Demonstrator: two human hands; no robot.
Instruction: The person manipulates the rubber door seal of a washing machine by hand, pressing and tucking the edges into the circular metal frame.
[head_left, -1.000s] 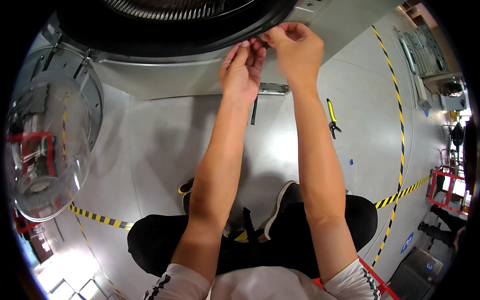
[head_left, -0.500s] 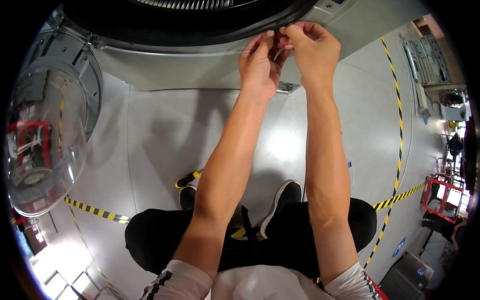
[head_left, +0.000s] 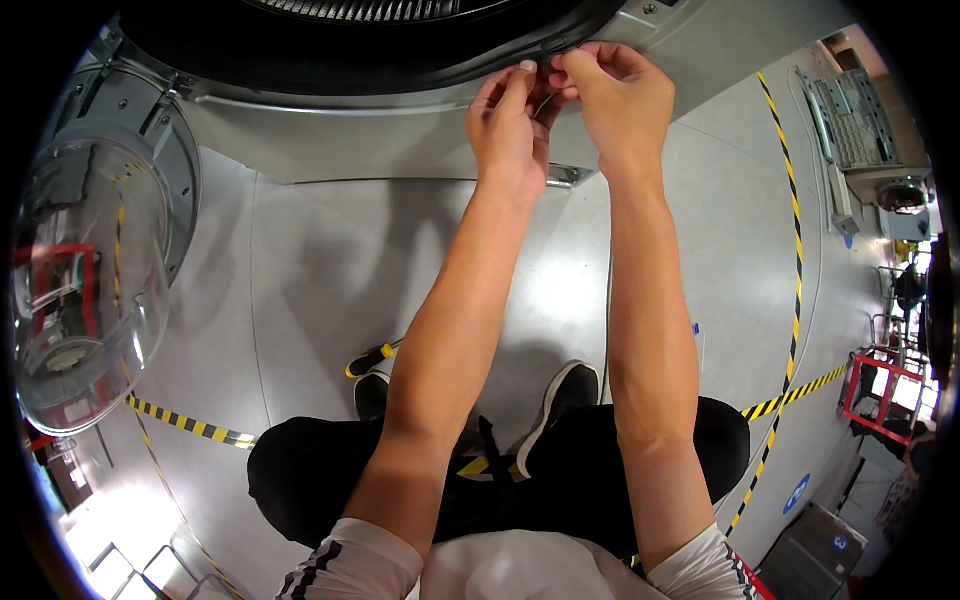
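At the lower right of the black rubber door gasket of a front-loading washing machine, both my hands are close together. A thin silver wire ring runs along the front panel below the gasket and leads to my left hand. Its thumb and fingers are closed at the end of that wire. Touching it on the right, my right hand has thumb and index finger pinched at the gasket's edge. Whatever sits between those fingertips is hidden. The grey front panel spans behind both hands.
The machine's open door with its clear glass bowl hangs at the left. A yellow-and-black screwdriver lies on the floor by my left shoe. Striped tape marks the floor at right, near a red frame.
The whole view has shifted slightly, so machine and hands appear a little further left. Both hands keep almost the same grip at the gasket's edge.
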